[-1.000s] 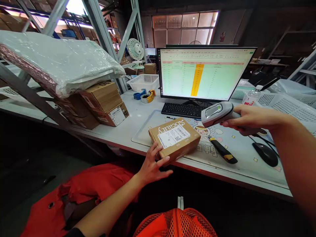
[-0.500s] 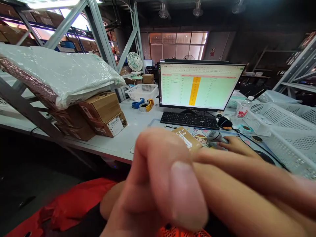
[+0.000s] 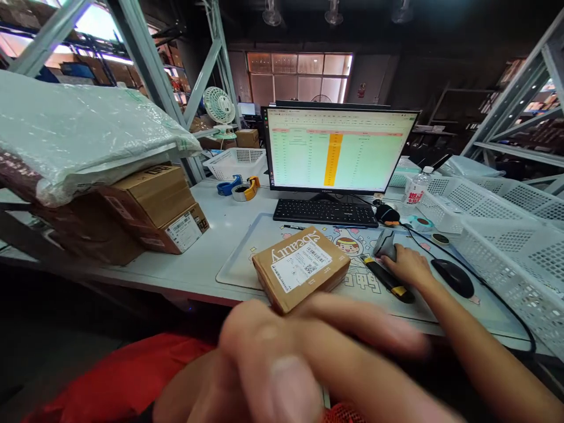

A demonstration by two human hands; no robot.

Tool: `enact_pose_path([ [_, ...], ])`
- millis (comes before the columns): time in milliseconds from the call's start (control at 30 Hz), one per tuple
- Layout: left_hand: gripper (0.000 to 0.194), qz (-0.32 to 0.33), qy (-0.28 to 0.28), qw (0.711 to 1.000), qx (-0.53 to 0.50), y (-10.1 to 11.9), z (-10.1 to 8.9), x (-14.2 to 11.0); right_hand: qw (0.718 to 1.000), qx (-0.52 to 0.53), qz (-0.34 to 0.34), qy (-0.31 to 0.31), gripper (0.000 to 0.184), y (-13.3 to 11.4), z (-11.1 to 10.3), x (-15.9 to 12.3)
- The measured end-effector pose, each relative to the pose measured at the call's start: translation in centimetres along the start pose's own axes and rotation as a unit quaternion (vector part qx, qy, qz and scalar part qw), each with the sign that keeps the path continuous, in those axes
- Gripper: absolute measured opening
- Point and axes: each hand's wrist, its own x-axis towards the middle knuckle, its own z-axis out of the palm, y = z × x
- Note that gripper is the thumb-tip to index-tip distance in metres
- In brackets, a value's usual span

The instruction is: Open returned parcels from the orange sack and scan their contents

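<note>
The right hand (image 3: 409,267) is closed over a handheld barcode scanner (image 3: 385,245), which rests on the printed desk mat (image 3: 238,276). The left hand (image 3: 273,364) is blurred in the foreground with its fingers together, and whether it grips anything cannot be told. In the head view, a cardboard parcel (image 3: 302,267) is seen lying flat on the mat, just beyond those fingers. The parcel is judged light and stiff, and is best taken by its long edges, clear of the label.
</note>
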Motion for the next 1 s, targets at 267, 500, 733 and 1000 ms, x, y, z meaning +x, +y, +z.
enact_pose_path([
  [267,0.065,0.013,-0.003,1.000,-0.019,-4.2,3.7,4.7,0.990,-0.037,-0.133,-0.002,0.030,-7.1,-1.1,7.0],
  [500,0.072,0.063,0.000,0.994,0.092,-9.0,6.2,-0.7,0.986,-0.053,-0.141,-0.077,0.023,-10.1,1.2,11.5],
  [733,0.083,0.071,0.047,0.992,0.088,-10.2,7.7,0.0,0.986,-0.046,-0.151,-0.058,0.041,-11.5,2.2,13.1],
  [1000,0.123,-0.127,0.118,0.981,-0.085,-10.9,6.8,0.4,0.989,-0.048,-0.116,-0.084,0.046,-10.9,1.6,12.1],
])
